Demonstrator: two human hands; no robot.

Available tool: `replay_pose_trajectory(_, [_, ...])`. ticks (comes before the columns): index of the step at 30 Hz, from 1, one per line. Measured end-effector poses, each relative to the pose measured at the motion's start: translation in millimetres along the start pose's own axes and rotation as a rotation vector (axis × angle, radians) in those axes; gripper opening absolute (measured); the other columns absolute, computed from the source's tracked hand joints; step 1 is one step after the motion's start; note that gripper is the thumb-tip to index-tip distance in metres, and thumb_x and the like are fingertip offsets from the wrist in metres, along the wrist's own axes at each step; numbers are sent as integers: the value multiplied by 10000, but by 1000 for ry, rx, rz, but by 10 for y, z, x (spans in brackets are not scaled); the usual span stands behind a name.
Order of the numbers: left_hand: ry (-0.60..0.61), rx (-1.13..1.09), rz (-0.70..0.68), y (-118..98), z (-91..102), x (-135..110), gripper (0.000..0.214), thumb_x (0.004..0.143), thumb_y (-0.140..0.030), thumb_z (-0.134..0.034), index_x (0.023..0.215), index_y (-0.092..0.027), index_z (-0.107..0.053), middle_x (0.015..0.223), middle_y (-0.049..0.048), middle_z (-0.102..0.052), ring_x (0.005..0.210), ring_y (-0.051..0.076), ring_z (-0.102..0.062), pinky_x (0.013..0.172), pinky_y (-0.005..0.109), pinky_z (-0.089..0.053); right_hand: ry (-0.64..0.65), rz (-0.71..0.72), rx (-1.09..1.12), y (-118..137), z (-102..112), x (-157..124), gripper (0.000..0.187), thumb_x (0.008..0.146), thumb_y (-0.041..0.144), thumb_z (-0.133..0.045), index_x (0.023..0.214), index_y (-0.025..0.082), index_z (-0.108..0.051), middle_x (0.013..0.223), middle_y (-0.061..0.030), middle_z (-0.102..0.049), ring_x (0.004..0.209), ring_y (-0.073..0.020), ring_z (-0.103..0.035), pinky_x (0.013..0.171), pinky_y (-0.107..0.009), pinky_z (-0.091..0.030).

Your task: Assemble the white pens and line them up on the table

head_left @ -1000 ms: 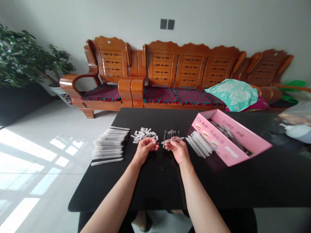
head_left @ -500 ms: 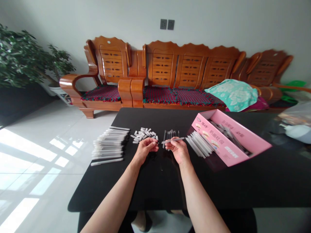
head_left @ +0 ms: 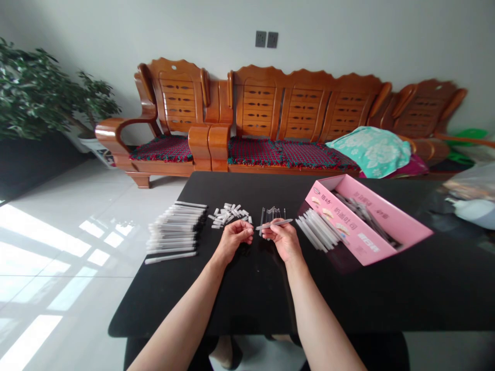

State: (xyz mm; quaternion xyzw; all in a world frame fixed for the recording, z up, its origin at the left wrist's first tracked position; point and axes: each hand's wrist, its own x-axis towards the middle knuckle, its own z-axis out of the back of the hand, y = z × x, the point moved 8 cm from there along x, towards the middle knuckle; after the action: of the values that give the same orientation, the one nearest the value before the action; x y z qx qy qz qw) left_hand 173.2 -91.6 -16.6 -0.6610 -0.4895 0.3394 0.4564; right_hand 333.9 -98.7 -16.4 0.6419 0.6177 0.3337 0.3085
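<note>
Chinese characters, 吐司 among them, mark the pink cardboard box (head_left: 348, 226) on the glossy black tabletop (head_left: 255, 304). Near thin dark rods (head_left: 274, 212), the right hand (head_left: 286, 241) pinches a slender translucent pen barrel (head_left: 266, 226); the left hand's (head_left: 235, 237) grip is pressed together, any contents indiscernible.

This looks like a home living room: a long sofa of glossy orange-brown carved wood (head_left: 305, 78) bears red-and-green woven seat pads (head_left: 255, 152) and a turquoise floral cloth (head_left: 373, 147); leafy green plants (head_left: 98, 98) stand near the pale wall (head_left: 328, 31).
</note>
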Motion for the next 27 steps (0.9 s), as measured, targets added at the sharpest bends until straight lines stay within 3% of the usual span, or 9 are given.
replay_pose_trajectory(27, [-38, 71, -14, 6, -23, 6, 305, 701, -347, -809, 781, -118, -623, 615, 10, -641, 527, 107, -601, 527, 212, -508, 0, 2, -74, -28, 10, 6, 184, 736, 221, -772, 846, 164, -637, 804, -81, -770, 654, -198, -743, 589, -272, -615])
